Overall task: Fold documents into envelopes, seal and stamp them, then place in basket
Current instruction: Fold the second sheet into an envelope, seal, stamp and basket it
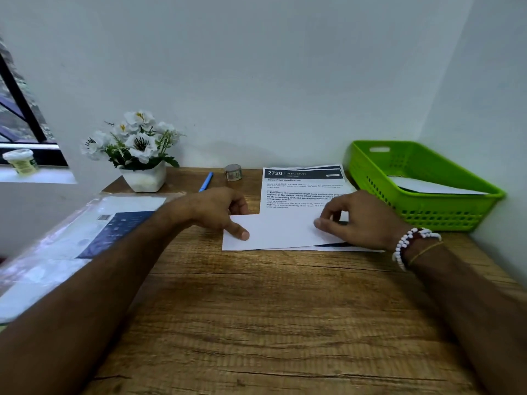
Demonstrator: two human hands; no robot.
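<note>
A folded white sheet [273, 232] lies on the wooden desk, on top of a stack of printed documents [302, 186] headed "2720". My left hand [219, 212] rests on the sheet's left part, index finger stretched out and pressing it flat. My right hand [356, 218] presses the sheet's right end with thumb and fingertips. A green plastic basket [376, 178] stands at the far right and holds a white envelope [433, 186]. A small roll of stamps [233, 172] sits near the wall.
A blue pen [206, 181] lies beside the roll. A white pot of artificial flowers [142, 172] stands at the back left. A clear plastic pack of envelopes [71, 240] overhangs the desk's left edge. The wall closes the back and right sides.
</note>
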